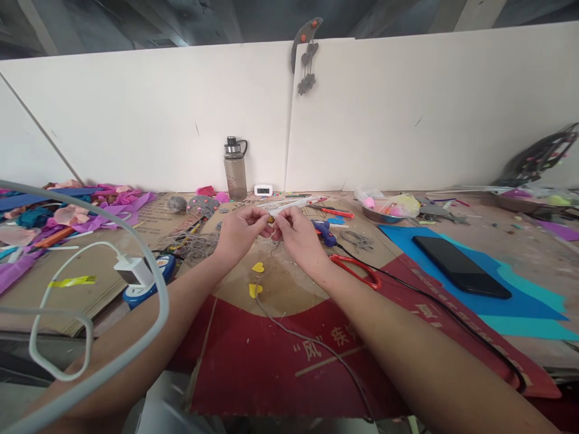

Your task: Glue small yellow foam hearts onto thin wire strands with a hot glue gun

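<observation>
My left hand (243, 230) and my right hand (294, 234) meet over the cardboard, fingers closed in a pinch. Between their fingertips sits a small brownish round bead-like piece (271, 219); the left hand's thumb and finger press against it. The right fingertips are right beside it, and what they grip is too small to make out. Below the hands lie a yellow heart cutout (257, 267) and a second yellow heart (256, 291), with a grey cord (294, 333) running from the lower one toward the front edge. A blue glue gun (324, 232) rests just right of my right hand.
Red-handled scissors (362, 274) lie under the glue gun's black cable. A phone (461, 265) rests on blue sheets (534, 304) at right. A white cable loops past my left arm from a charger (136, 272). A bottle (235, 172) stands by the wall.
</observation>
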The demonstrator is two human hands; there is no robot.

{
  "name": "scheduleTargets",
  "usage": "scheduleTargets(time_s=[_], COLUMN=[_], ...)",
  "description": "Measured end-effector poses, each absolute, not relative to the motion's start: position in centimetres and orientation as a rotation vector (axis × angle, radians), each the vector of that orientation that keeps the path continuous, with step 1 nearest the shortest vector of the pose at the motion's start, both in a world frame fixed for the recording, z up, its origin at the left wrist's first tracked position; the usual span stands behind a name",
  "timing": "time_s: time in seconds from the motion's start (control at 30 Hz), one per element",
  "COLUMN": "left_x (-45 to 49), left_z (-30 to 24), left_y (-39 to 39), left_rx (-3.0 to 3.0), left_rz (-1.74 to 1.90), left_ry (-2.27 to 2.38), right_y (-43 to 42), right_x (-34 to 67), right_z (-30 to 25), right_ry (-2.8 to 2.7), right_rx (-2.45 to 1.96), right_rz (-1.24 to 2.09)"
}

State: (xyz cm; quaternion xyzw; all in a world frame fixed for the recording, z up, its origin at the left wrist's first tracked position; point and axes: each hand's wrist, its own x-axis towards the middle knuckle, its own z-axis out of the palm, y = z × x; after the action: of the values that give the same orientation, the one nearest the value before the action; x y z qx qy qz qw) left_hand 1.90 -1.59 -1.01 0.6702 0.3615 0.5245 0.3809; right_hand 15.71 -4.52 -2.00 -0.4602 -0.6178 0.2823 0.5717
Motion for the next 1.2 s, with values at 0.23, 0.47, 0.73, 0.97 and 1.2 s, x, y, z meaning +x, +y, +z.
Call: scheduleTargets(time_s=[0.23,0.47,0.73,0.97,1.2], left_x=[1.82,1.89,1.87,2.04,1.96], left_z=[-0.88,-0.57,-0.39,-0.18,-0.46], left_y=[-1.80,-1.71,-2.06,-2.31,-1.92], left_rx=[1.791,1.654,1.695,1.678,1.664], left_rz=[1.383,1.377,1.383,1.377,1.349], left_ry=[1.006,0.988,0.990,0.952,0.899], right_y=[-4.92,-4.95,-5.04,-4.93,-4.83], right_x=[15.26,15.11,15.15,15.20,15.25], right_z=[-1.67,-1.86,-1.57,-1.52,-1.50], right_ry=[-1.429,-1.402,-1.372,-1.348,-1.336], right_rx=[-1.115,-1.086,-1.093,-1.127,-1.167], right_rz=[0.576,0.559,0.614,0.592,0.560])
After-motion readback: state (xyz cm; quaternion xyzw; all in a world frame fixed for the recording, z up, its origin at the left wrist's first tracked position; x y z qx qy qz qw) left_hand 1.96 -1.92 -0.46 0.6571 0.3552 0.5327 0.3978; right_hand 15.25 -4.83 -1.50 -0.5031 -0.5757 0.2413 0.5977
